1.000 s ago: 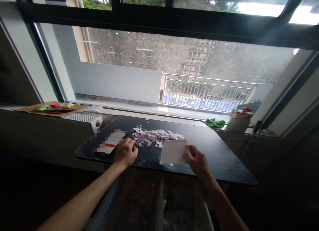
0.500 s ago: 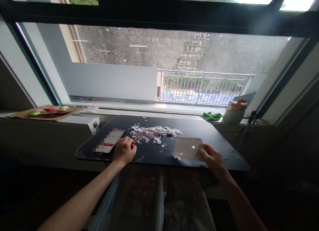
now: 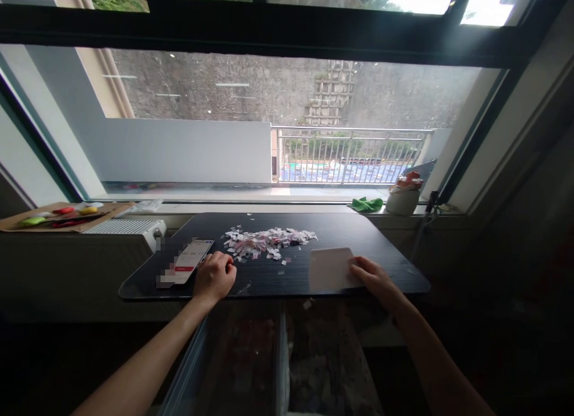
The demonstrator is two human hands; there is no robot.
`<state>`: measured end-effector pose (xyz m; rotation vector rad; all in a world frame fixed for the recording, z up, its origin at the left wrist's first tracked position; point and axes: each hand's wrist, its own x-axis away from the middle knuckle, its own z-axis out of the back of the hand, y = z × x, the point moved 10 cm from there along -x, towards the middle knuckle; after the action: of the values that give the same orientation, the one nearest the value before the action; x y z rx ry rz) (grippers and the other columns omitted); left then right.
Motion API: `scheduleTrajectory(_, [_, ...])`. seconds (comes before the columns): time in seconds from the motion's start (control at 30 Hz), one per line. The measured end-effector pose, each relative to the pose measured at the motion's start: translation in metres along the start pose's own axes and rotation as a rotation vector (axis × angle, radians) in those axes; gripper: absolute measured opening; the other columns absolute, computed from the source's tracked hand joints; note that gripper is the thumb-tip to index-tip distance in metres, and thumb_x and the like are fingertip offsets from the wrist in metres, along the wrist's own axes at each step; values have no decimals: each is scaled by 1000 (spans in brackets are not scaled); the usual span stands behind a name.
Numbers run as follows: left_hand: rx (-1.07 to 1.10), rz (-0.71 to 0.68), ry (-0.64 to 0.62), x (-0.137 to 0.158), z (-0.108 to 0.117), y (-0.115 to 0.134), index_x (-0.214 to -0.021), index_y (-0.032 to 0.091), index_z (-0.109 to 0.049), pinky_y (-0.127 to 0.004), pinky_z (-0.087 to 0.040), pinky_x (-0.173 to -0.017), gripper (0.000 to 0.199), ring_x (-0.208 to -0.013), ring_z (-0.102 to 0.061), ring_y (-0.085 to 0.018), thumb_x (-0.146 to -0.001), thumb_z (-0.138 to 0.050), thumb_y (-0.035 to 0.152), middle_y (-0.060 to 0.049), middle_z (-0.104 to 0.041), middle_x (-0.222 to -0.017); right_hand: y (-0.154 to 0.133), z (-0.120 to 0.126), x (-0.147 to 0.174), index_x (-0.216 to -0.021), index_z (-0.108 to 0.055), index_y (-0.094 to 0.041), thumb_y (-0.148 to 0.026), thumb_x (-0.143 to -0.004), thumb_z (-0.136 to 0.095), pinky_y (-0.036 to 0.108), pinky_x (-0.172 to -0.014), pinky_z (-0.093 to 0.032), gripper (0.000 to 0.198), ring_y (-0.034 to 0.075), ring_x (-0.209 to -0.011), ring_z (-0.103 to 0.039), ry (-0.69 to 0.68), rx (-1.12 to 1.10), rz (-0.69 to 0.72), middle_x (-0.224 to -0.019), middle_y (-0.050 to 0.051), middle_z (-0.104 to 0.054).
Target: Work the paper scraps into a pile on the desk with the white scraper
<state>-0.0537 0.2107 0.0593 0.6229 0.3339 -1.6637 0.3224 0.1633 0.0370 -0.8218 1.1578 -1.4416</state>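
My right hand grips the right side of a pale plastic scraper, a flat rectangle with rounded corners, held at the table's front edge. To its left my left hand rests on the dark table as a loose fist; its palm is hidden. Beside that fist lies a phone showing a timer, partly pixelated. A heap of small paper scraps spreads across the tabletop between and beyond my hands. One white scrap appears just below the front edge, in mid-air or on something beneath; I cannot tell.
Below the front edge is a clear-walled bin or drawer with dim contents. A green cloth and a white pot stand on the sill. At left are a radiator and a brown board with coloured items.
The scraper has moved to the table's front edge, and a scrap that lay by its lower corner now shows below the edge. My left hand stays beside the phone. The view has shifted right.
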Motion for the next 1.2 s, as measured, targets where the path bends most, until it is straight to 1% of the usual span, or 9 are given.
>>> scheduleTrajectory(0.17, [13, -7, 1, -1, 0, 0, -71, 20, -58, -34, -42, -72, 16, -79, -53, -22, -74, -42, 20, -5, -60, -79, 11, -1, -8, -83, -62, -17, -40, -61, -57, 29, -66, -47, 33, 19, -74, -61, 108, -45, 13, -78, 3, -68])
scheduleTrajectory(0.33, [24, 4, 0, 0, 0, 0, -70, 20, -57, -34, -42, -72, 15, -79, -52, -22, -73, -43, 20, -5, -60, -78, 7, -31, -22, -91, -60, -15, -41, -66, -52, 29, -68, -48, 37, 19, -77, -61, 168, -126, 58, -84, 5, -67])
scheduleTrajectory(0.43, [21, 9, -10, 0, -1, -1, -71, 20, -57, -33, -42, -72, 15, -79, -52, -21, -74, -43, 20, -5, -60, -78, 0, -44, -27, -93, -59, -14, -40, -68, -48, 29, -66, -47, 37, 19, -76, -60, 226, -66, 80, -84, 6, -65])
scheduleTrajectory(0.6, [20, 12, -20, -1, -2, -1, -71, 20, -57, -33, -43, -72, 15, -80, -52, -21, -75, -42, 20, -5, -59, -79, -3, -44, -29, -96, -59, -15, -39, -72, -42, 29, -65, -45, 38, 20, -74, -59, 337, 81, 83, -82, 7, -65])
scheduleTrajectory(0.8, [24, 19, -19, -1, -1, -1, -70, 20, -56, -33, -43, -73, 15, -79, -52, -21, -75, -43, 19, -5, -59, -78, -5, -45, -26, -94, -62, -17, -37, -72, -41, 30, -66, -44, 36, 21, -74, -59, 334, 199, 76, -77, 6, -66])
scheduleTrajectory(0.97, [24, 20, -5, 0, -1, -2, -69, 20, -56, -33, -43, -73, 14, -79, -52, -21, -75, -43, 18, -5, -59, -78, -11, -59, -23, -93, -62, -17, -36, -70, -45, 28, -64, -44, 34, 20, -74, -60, 188, 112, 115, -80, 4, -67])
scheduleTrajectory(1.03, [27, 21, -2, 0, -1, -2, -69, 20, -56, -33, -43, -72, 14, -79, -52, -21, -75, -43, 18, -5, -59, -78, -12, -55, -20, -92, -62, -18, -36, -70, -44, 28, -62, -44, 34, 20, -73, -60, 211, 96, 117, -79, 4, -67])
scheduleTrajectory(1.13, [31, 30, -8, 0, -1, -2, -69, 20, -56, -33, -42, -73, 14, -80, -52, -21, -74, -44, 18, -5, -59, -78, -10, -44, -16, -89, -63, -18, -35, -71, -41, 28, -62, -44, 33, 20, -71, -59, 315, 133, 88, -74, 4, -66])
scheduleTrajectory(1.2, [31, 36, -12, 0, -1, -2, -68, 20, -56, -33, -42, -72, 14, -80, -52, -21, -74, -44, 17, -5, -59, -78, -9, -43, -16, -89, -63, -19, -35, -70, -41, 29, -62, -44, 33, 21, -71, -59, 328, 160, 84, -74, 4, -66])
